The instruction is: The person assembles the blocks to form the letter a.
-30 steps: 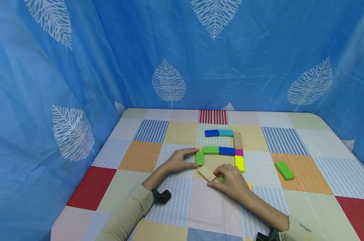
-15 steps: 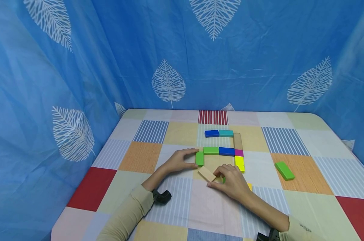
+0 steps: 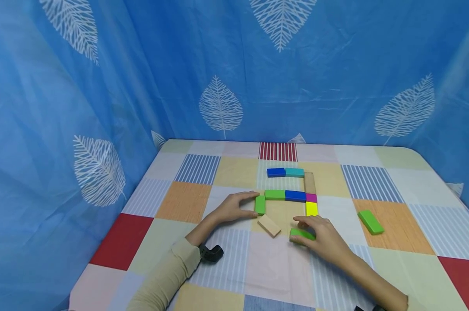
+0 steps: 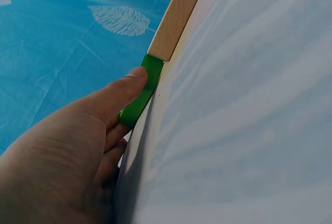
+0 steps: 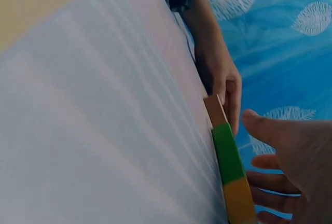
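Observation:
My left hand [image 3: 234, 208] pinches a green block [image 3: 260, 205] lengthwise between thumb and forefinger, at the left end of a layout of flat blocks. In the left wrist view its thumb lies on that green block [image 4: 145, 92], which meets a plain wooden block. The wooden block [image 3: 269, 225] lies slanted on the cloth. My right hand [image 3: 327, 239] hovers over another green block [image 3: 302, 235], its fingers spread. The right wrist view shows the right hand [image 5: 290, 167] apart from this green block [image 5: 228, 154], which sits between the wooden block [image 5: 215, 110] and a yellow block [image 5: 239, 200].
Further blocks form the layout: green [image 3: 275, 195], blue [image 3: 295, 196], magenta [image 3: 311, 198], yellow [image 3: 311, 209], plain wood [image 3: 309, 183], turquoise [image 3: 294, 172] and dark blue [image 3: 276, 172]. A loose green block [image 3: 370, 222] lies to the right. Blue curtain [image 3: 327, 103] surrounds the table's back and sides.
My right hand has drawn back to the right from the wooden block, its fingers spreading and uncovering the green block. My left hand keeps its place. The head view has shifted slightly.

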